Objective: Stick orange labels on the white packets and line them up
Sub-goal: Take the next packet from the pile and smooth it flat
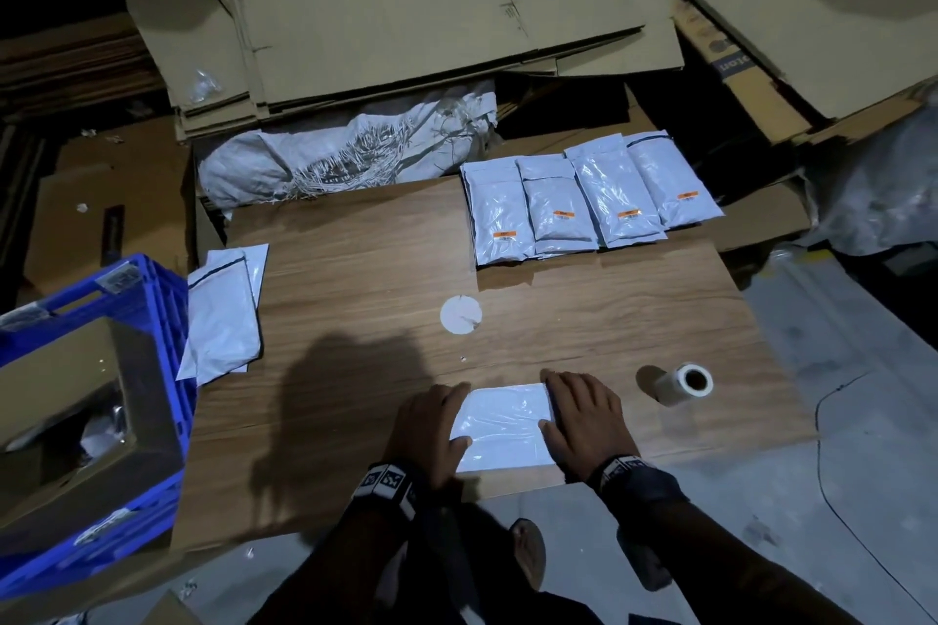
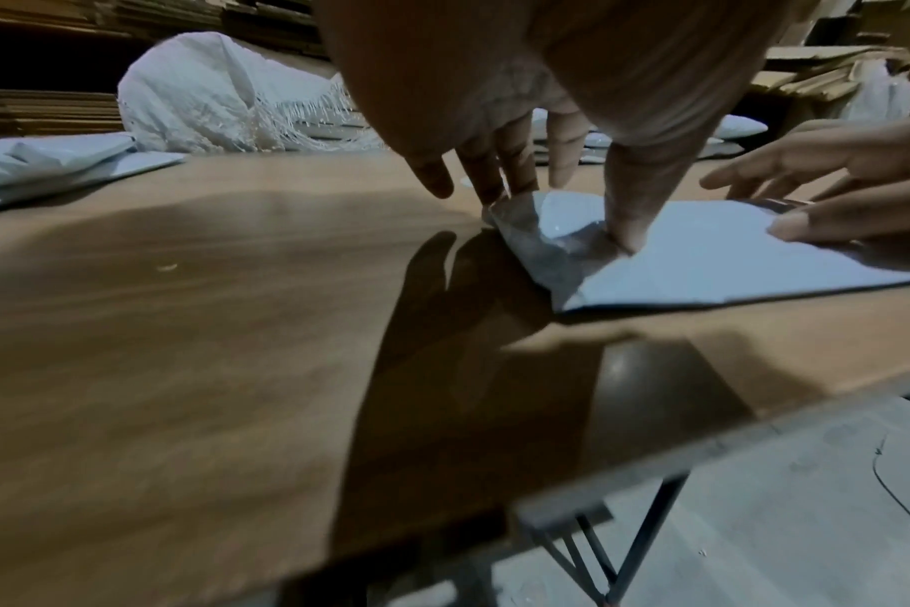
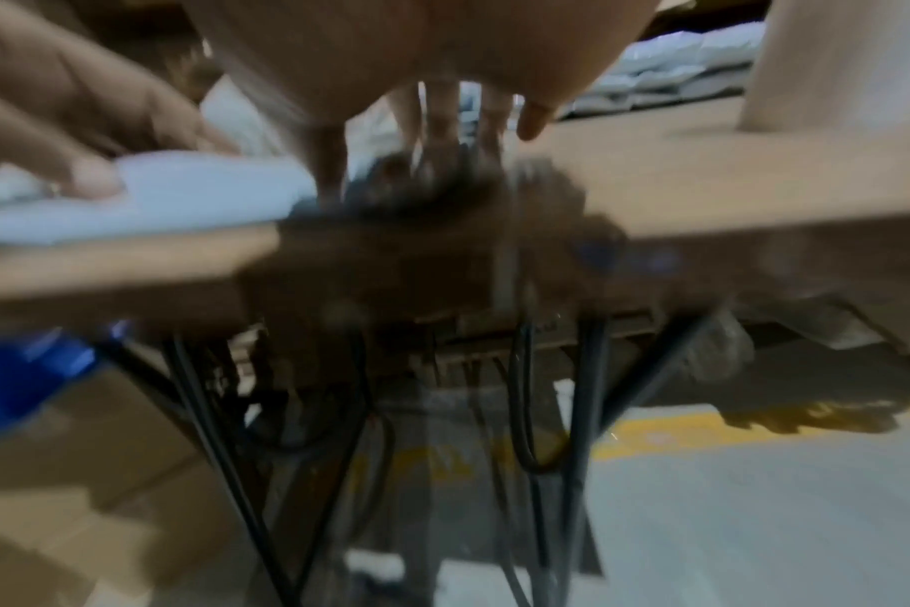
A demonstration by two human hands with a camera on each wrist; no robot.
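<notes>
Head view: wooden bench (image 1: 355, 269); white packet (image 1: 502, 426) at near edge, long axis left-right, left hand (image 1: 431, 426) and right hand (image 1: 583, 421) flat on its ends.
Left wrist: thumb (image 2: 629, 205) presses packet, grip wide.
Right wrist: blurred; fingers (image 3: 442, 123) extended.

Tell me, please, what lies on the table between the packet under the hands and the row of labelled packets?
In the head view, only a round white disc lies on the bare wood between the packet and the row of labelled packets.

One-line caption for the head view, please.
Both hands, left hand and right hand, press a white plastic packet on the wooden table.
</notes>
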